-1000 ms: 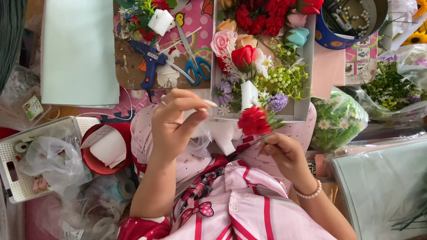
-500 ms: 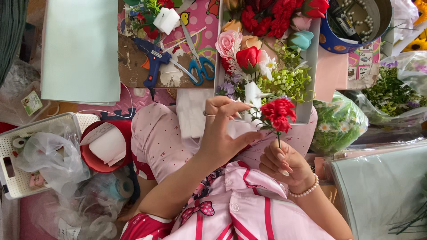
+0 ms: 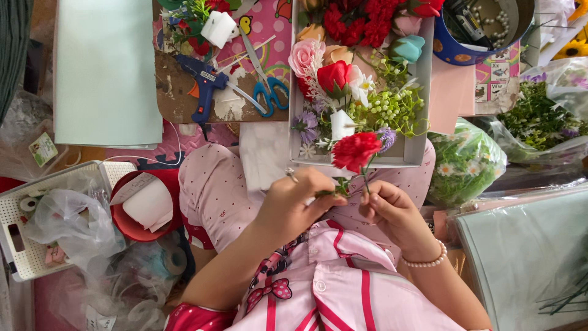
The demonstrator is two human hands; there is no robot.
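1. the red carnation-like artificial flower on a thin green stem (image 3: 356,151) is held in front of the person's chest, its bloom just over the near edge of the shallow grey box of arranged fake flowers (image 3: 421,92).
2. the right hand (image 3: 395,211) is pinched narrow on the stem below the bloom; the left hand (image 3: 294,205) is closed on the small green leaves at the stem's lower part.
3. the step in hand looks like trimming or stripping the stem's foliage; the next move probably calls for a steady right-hand grip while the left fingers pull along the stem.
4. the bloom looks full, ruffled and upright, the stem slim and slightly bent.
5. further off lie blue-handled scissors (image 3: 269,86) and a blue glue gun (image 3: 205,86) on a cardboard sheet.
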